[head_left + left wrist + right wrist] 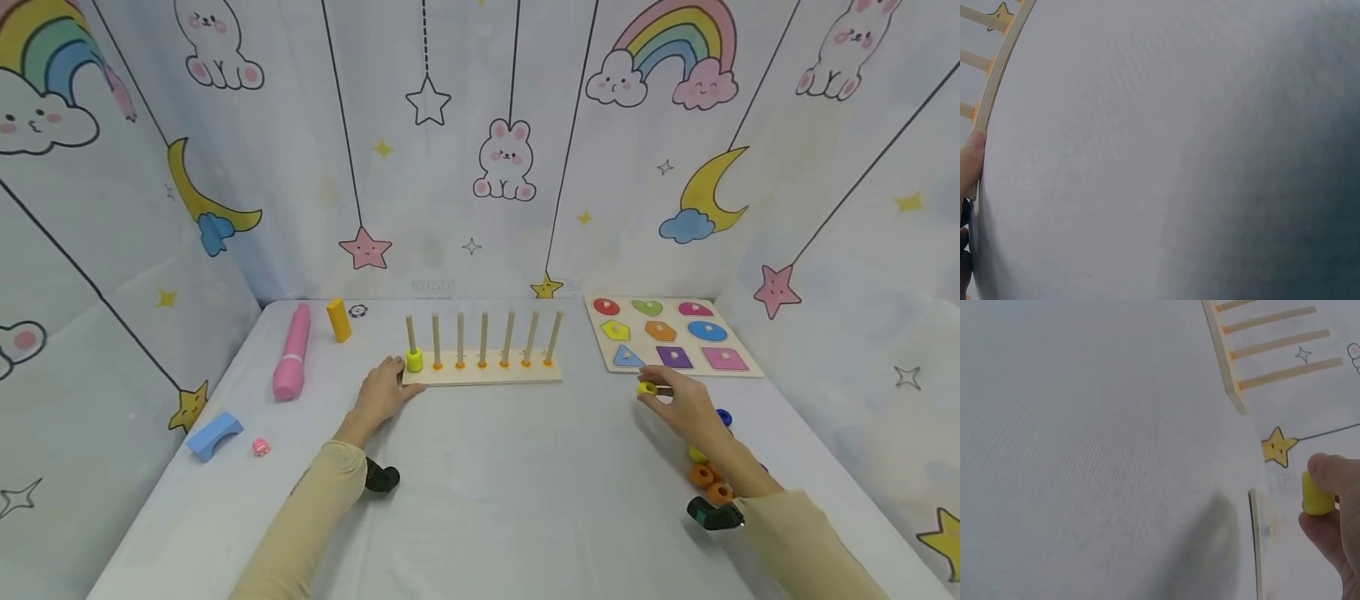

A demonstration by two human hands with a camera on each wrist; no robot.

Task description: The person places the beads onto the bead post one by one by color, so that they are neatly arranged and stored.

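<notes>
A wooden peg board [482, 377] with several upright pegs stands mid-table; one yellow ring [414, 361] sits on its leftmost peg. My left hand [381, 390] rests against the board's left end, fingers relaxed; in the left wrist view only a fingertip [971, 164] shows at the board's edge [999, 69]. My right hand [678, 402] pinches a second yellow ring [647, 387] just in front of the shape puzzle [671, 335]. In the right wrist view that yellow ring [1317, 496] sits between thumb and finger, with the peg board [1232, 375] beyond.
Orange, yellow and blue rings [707, 475] lie by my right forearm. At the left lie a pink cylinder [292, 352], a yellow block [338, 320], a blue arch block [213, 435] and a small pink piece [260, 447]. Printed cloth walls enclose the table.
</notes>
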